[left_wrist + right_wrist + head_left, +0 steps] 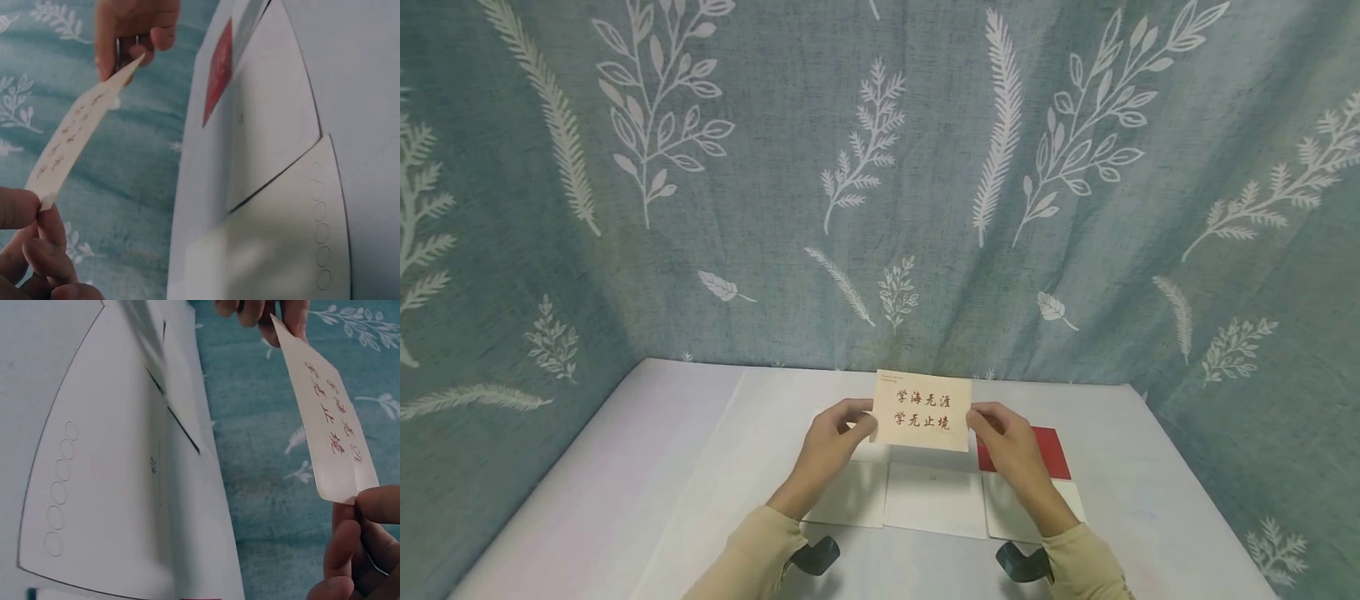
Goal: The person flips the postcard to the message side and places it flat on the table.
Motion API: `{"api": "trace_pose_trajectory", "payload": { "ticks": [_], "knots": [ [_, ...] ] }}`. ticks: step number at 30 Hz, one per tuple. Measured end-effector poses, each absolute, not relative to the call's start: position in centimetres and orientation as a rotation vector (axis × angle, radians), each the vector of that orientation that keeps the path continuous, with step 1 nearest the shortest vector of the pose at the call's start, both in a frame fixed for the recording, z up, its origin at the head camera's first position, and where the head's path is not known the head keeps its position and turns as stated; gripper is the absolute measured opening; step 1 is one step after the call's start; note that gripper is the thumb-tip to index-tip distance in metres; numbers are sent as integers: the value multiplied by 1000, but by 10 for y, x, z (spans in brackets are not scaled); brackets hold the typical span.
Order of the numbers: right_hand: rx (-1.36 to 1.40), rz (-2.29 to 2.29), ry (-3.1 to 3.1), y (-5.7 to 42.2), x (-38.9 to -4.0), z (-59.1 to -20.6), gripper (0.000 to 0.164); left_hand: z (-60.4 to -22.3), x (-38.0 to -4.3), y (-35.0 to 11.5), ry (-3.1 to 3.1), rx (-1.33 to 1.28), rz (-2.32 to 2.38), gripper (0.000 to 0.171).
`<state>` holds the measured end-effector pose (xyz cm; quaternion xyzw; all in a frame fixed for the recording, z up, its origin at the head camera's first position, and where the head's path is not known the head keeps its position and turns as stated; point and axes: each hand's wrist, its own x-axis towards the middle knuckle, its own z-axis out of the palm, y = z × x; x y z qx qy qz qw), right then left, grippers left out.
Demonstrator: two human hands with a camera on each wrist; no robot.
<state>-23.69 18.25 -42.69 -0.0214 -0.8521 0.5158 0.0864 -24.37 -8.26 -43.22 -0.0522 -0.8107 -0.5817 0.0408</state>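
A cream card (922,410) with two lines of dark red Chinese characters is held up above the table, its printed face towards me. My left hand (835,442) pinches its left edge between thumb and fingers. At the opposite edge, my right hand (1011,442) pinches it the same way. In the left wrist view the card (75,134) looks flat and tilted, with the left thumb (19,208) on its printed side. The right wrist view shows the right fingers (350,550) curled behind the card's lower corner.
Below the hands lie several white cards or envelopes, among them a middle one (935,500) and a left one (848,496). One has a row of printed circles (58,492). A red card (1051,454) lies beyond the right forearm. A leaf-patterned curtain (880,183) encloses the white table (700,467).
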Motion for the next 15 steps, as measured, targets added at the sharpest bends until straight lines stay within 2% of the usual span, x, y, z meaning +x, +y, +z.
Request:
{"api": "trace_pose_trajectory", "payload": {
  "ticks": [15],
  "knots": [
    [-49,1549,-2593,187,-223,-445,27,-444,-238,-82,-2639,-207,-1564,23]
  ]
}}
